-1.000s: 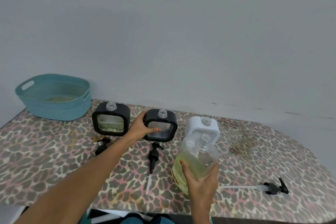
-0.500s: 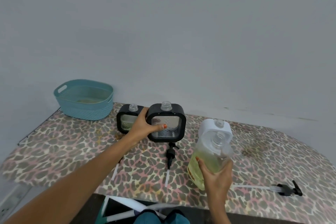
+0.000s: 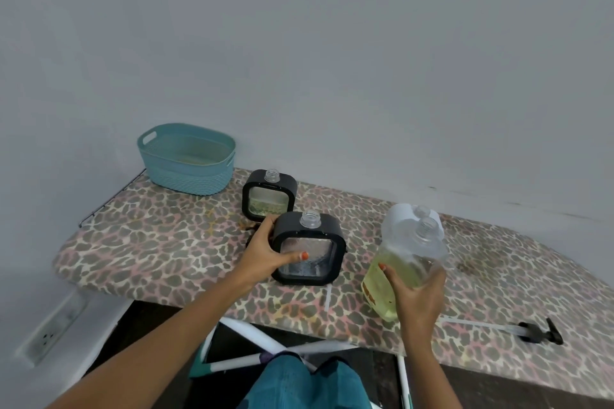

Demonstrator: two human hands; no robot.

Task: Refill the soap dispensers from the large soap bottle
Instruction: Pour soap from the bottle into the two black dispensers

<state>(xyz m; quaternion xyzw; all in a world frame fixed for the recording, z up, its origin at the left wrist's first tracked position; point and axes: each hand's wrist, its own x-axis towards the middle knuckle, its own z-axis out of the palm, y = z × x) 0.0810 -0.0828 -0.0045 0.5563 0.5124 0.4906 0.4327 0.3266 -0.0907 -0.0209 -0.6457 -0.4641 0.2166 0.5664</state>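
My left hand [image 3: 265, 252] grips a black square soap dispenser [image 3: 312, 247] by its left side, near the table's front edge; its neck is uncapped and its window looks almost empty. Behind it stands a second black dispenser [image 3: 269, 196] with a little greenish soap inside. My right hand [image 3: 417, 295] holds the large clear soap bottle [image 3: 403, 262], open-necked and partly full of yellow soap, upright to the right. A white dispenser [image 3: 403, 211] stands right behind that bottle, mostly hidden.
The leopard-print table [image 3: 166, 242] backs onto a grey wall. A teal basket [image 3: 187, 159] sits at the back left. A black pump with its tube [image 3: 538, 332] lies at the front right. White table legs [image 3: 265, 347] show below the front edge.
My left hand has pulled the black dispenser forward, away from the other black one. The view has swung left and down. My right hand still holds the large bottle.
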